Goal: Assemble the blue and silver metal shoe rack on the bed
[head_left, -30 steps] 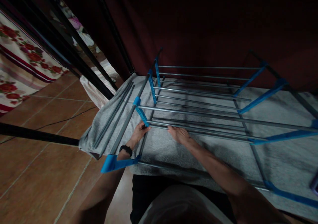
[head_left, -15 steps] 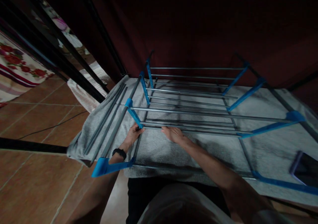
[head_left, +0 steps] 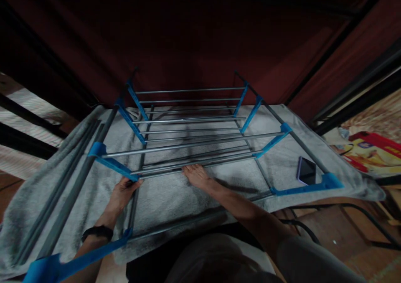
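Grey cloth (head_left: 347,182) covers the surface in front of a dark red backdrop (head_left: 200,36). At its near middle, the left hand (head_left: 122,194) has its thumb and fingers drawn together on the lower end of a blue bracket (head_left: 114,165). Beside it, the right hand (head_left: 196,175) lies palm down, its fingers bent over a thin metal rod (head_left: 163,173) (whether they wrap underneath, I cannot tell). Bracket and rod belong to a half-built rack (head_left: 188,144) spread across the middle of the cloth, with metal rods running crosswise between blue brackets on both sides. A dark band (head_left: 97,233) circles the left wrist. Farther left, loose tubes (head_left: 61,193) lie side by side on the cloth. Near the rack's right front corner rests a phone (head_left: 306,171); beyond the cloth's right edge is a red-and-yellow packet (head_left: 372,151).
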Demonstrator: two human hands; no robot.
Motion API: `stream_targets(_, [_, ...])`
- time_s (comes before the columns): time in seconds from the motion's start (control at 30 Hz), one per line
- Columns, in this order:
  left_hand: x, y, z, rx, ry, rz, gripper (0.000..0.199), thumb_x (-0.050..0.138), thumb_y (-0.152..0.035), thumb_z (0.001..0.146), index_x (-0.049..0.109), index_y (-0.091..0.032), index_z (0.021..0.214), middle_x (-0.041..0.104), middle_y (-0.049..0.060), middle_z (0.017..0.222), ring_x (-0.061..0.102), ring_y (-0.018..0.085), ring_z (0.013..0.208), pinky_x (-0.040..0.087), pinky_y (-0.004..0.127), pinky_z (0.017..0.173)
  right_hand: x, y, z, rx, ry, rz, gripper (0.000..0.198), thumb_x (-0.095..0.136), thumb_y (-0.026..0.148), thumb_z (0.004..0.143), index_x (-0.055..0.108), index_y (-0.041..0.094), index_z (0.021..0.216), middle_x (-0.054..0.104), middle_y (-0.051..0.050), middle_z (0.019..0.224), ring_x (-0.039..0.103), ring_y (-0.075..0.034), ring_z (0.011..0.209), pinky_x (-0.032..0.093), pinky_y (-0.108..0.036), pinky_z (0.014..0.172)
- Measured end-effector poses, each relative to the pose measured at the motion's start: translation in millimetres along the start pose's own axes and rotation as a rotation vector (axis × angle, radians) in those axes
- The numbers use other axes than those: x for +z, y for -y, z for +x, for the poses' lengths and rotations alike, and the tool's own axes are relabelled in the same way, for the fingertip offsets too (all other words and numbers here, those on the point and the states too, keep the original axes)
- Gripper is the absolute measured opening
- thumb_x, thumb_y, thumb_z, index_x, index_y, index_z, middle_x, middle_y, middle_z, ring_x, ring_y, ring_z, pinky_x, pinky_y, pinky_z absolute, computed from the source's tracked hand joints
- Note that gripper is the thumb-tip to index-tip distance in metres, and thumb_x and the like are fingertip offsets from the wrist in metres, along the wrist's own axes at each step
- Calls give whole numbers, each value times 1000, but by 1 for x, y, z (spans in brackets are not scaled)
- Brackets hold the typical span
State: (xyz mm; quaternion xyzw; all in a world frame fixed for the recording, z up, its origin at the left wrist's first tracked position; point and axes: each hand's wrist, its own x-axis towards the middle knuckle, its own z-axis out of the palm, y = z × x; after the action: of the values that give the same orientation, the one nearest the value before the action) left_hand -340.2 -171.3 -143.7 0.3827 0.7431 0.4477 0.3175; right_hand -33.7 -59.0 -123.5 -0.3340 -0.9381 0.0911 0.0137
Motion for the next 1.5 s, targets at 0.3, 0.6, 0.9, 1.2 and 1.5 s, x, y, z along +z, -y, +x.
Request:
stream_targets(0.3, [3,2,3,9,-20,-10,61,83,-64,49,70,-22,92,73,5,93,67,28,93,54,40,91,1,-5,7,-60,7,-7,33,37,32,105,63,16,116,72,-12,111,69,-22,100,53,-35,84])
stream_targets(0.6, [2,-4,-1,27,-10,7,52,82,-57,56,70,-22,92,74,5,92,67,29,92,55,42,87,-13,-3,6,-9,122,22,32,39,30,104,61,17,123,71,-12,118,66,-23,107,52,-36,86])
stream_targets(0.9, [8,-2,-5,108,-2,-90,31,77,-39,65,66,-18,85,69,4,88,61,23,87,49,39,89,-15,1,1,10,158,80,39,33,29,104,59,14,129,68,-17,122,63,-28,113,48,-41,93])
stream_targets(1.2, [8,9,-6,139,31,-123,28,74,-42,70,64,-19,82,67,3,81,58,19,79,49,36,82,-10,4,-2,42,110,73,39,34,31,104,58,15,131,68,-16,120,63,-26,112,44,-40,97])
stream_targets(1.5, [7,4,-7,128,7,-114,38,78,-48,64,67,-19,85,66,4,87,59,21,84,48,36,84,-16,13,-38,-176,-104,110,42,38,15,100,56,20,138,56,-10,141,55,-22,123,41,-41,108])
